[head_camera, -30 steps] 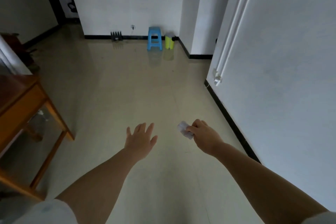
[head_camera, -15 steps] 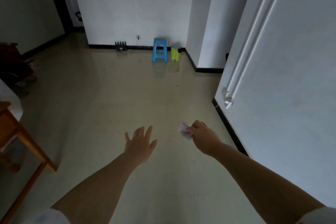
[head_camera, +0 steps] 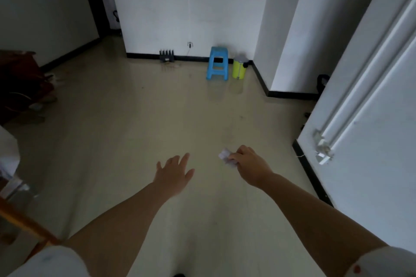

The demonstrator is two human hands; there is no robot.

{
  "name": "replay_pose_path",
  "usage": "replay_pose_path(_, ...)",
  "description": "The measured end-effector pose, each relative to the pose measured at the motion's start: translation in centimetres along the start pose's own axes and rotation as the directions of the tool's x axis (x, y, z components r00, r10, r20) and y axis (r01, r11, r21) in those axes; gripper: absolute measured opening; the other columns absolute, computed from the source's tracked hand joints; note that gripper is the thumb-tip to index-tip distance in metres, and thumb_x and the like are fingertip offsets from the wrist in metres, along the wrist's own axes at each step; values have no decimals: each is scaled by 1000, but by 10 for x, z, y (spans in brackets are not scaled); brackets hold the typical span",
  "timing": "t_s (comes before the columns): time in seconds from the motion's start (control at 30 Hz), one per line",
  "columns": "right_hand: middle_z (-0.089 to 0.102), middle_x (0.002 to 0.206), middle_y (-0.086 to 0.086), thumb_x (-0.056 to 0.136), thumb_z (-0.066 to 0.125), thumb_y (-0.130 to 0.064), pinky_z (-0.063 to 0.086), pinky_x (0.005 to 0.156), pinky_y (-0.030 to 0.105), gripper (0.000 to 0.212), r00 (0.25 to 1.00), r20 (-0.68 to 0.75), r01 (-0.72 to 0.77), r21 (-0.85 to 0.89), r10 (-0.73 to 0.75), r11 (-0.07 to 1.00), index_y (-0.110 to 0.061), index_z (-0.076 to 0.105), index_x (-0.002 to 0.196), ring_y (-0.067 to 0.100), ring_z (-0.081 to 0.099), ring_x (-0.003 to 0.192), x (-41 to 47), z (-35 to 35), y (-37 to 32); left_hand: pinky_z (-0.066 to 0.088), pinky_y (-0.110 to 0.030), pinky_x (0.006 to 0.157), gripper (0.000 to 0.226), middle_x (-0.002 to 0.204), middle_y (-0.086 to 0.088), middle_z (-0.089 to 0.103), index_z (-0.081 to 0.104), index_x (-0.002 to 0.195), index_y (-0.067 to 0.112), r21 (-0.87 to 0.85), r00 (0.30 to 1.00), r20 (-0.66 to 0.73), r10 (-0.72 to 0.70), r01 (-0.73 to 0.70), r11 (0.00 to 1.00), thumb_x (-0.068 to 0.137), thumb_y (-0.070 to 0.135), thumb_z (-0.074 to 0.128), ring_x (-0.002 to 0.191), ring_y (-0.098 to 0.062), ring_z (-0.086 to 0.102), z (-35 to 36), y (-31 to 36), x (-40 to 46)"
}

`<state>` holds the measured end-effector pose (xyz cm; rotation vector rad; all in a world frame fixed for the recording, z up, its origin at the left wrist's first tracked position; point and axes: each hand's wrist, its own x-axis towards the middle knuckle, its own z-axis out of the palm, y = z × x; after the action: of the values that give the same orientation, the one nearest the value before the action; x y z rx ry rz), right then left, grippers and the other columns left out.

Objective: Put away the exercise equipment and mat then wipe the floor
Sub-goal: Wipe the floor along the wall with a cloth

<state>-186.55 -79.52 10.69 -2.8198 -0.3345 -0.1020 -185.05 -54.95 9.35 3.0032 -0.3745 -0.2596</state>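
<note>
2 hands outstretched: left hand (head_camera: 174, 173) splayed, empty; right hand (head_camera: 252, 164) pinching white wad (head_camera: 227, 157).

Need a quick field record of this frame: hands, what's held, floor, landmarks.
left hand: open, fingers spread, empty, above the floor
right hand: pinching a small white crumpled tissue
floor: glossy beige tile, no mat or equipment in view
far wall: blue plastic stool with a yellow-green bin beside it on its right
right side: white door
left edge: wooden table corner
</note>
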Motion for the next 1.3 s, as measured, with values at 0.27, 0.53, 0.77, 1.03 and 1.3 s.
replay_pose_path(0.27, 50, 113, 8, 93, 42, -7, 45, 83, 36, 41, 994, 8, -112, -50, 112, 992, -21, 55, 129, 25, 45, 106, 176, -10, 68, 22, -49, 112, 60, 152, -4, 28, 10, 151, 24, 48, 999, 33, 25, -26, 999, 99, 49, 25, 139, -22, 29, -45, -36, 202)
replay_pose_path(0.53, 51, 113, 10, 92, 43, -6, 45, 82, 35, 40, 990, -20, -138, -48, 137, 989, -18, 57, 127, 26, 46, 107, 351, -14, 197, 21, -47, 113, 60, 152, -3, 28, 10, 151, 24, 72, 989, 5, 147, -147, 987, 99, 49, 26, 138, -21, 30, -62, 8, 429)
replay_pose_path(0.77, 51, 115, 11, 92, 43, -6, 46, 85, 38, 38, 995, -2, -100, -50, 100, 994, -14, 58, 126, 26, 46, 109, 532, -43, 304, 18, -45, 115, 64, 153, -1, 27, 9, 152, 26, 68, 998, -19, 61, -60, 996, 96, 56, 14, 140, -17, 27, -101, 28, 619)
replay_pose_path(1.03, 51, 113, 13, 92, 46, -8, 46, 84, 40, 36, 999, 20, -26, -49, 27, 998, -13, 60, 124, 29, 46, 108, 741, -32, 390, 18, -47, 115, 59, 153, -4, 27, 11, 151, 24, 24, 1000, 26, 0, -1, 1000, 100, 48, 25, 140, -20, 28, -124, 5, 831)
replay_pose_path(1.3, 51, 109, 14, 91, 47, -5, 44, 80, 35, 35, 994, -4, -110, -22, 110, 994, -13, 61, 122, 29, 47, 104, 946, -38, 470, 18, -48, 114, 59, 153, -5, 27, 12, 151, 23, 48, 997, 27, 77, -78, 996, 99, 49, 26, 139, -22, 28, -183, -26, 1067)
